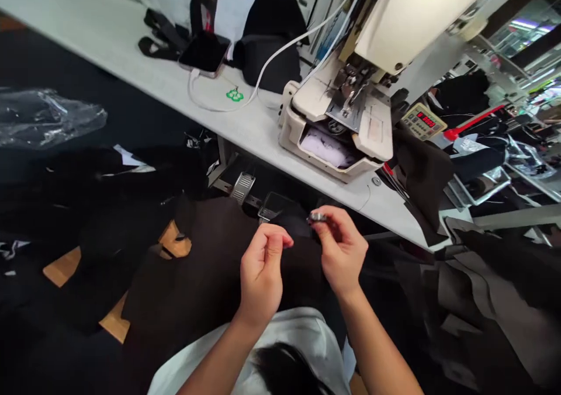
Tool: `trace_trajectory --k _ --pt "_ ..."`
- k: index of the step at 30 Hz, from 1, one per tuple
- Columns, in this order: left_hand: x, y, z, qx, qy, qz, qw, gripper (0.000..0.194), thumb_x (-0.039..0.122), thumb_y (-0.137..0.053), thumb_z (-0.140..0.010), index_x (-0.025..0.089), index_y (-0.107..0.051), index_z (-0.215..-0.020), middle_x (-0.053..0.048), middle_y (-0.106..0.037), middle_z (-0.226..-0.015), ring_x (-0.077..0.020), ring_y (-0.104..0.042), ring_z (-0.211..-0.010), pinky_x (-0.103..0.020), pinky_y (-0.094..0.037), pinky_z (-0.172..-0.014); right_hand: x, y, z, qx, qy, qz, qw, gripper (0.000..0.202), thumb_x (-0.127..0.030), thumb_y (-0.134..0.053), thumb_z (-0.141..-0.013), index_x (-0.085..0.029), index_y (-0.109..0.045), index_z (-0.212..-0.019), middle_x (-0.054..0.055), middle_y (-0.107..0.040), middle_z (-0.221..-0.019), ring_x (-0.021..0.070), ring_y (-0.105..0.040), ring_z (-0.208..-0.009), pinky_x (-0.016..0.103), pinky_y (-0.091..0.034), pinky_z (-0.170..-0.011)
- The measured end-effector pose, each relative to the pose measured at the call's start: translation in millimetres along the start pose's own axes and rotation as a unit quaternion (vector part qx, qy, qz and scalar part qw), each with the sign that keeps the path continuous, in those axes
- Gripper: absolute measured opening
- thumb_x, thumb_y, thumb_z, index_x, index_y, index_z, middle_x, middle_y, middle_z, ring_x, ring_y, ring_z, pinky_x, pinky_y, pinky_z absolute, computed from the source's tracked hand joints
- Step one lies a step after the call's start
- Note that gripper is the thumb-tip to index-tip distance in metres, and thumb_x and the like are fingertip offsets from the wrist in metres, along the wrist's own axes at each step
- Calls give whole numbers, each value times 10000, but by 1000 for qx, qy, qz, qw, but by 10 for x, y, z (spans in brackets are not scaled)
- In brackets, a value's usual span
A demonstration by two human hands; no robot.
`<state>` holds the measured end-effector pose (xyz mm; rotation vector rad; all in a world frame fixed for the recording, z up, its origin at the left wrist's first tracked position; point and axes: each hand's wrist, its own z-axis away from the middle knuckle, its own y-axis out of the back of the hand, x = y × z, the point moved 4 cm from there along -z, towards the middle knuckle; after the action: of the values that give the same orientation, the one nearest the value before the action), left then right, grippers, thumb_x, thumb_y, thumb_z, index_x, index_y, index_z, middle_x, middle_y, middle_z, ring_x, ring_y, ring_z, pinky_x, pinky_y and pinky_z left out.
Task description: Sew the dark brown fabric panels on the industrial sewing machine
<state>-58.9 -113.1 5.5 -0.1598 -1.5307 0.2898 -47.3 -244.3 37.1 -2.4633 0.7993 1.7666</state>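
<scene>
My right hand (344,246) is closed, pinching a small round metal part (317,217), maybe a bobbin or its case, between thumb and fingers. To its left, my left hand (266,260) is closed too, thumb pressed to the forefinger; whatever it may hold is too small to make out. The hands are apart, above the dark cloth (201,266) over my lap. Beyond them stands a sewing machine (342,114), with an opening below its needle area where white padding (328,146) shows.
A phone (205,53) with a white cable lies on the table (144,70) beside black fabric (272,38). A small disc (376,181) rests near the table's front edge. Pedals (242,187) are below. Dark cloth pieces (477,301) are piled at right.
</scene>
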Motion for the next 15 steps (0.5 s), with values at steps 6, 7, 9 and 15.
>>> trace_trajectory --k 6,7,9,15 --pt "-224 -37 261 -254 136 -23 957 353 407 -326 -889 198 -405 -616 17 -395 -603 -115 -374 -575 -237 -311 -550 202 -270 -636 108 14 -83 991 65 -177 -593 -742 -154 -572 -800 -27 -543 -710 103 -598 -645 293 -544 -692" --pt "-282 -56 287 -284 145 -30 947 346 391 -322 -889 197 -398 -613 18 -397 -604 -114 -372 -578 -236 -305 -551 237 -293 -745 118 31 -75 990 74 -193 -587 -747 -155 -558 -803 -28 -532 -711 101 -595 -644 300 -545 -696" --pt "-432 -73 292 -319 159 -49 933 326 353 -324 -879 194 -384 -601 20 -401 -601 -114 -369 -581 -236 -293 -553 302 -326 -938 128 66 -50 988 99 -230 -581 -757 -161 -538 -812 -26 -513 -713 102 -591 -648 320 -547 -705" --pt "-1025 170 34 -222 190 -145 945 298 334 -365 -806 198 -384 -542 34 -385 -523 -117 -362 -532 -239 -261 -525 488 -343 -1337 162 130 -16 978 160 -321 -581 -758 -178 -526 -803 -11 -489 -725 118 -595 -635 372 -545 -724"
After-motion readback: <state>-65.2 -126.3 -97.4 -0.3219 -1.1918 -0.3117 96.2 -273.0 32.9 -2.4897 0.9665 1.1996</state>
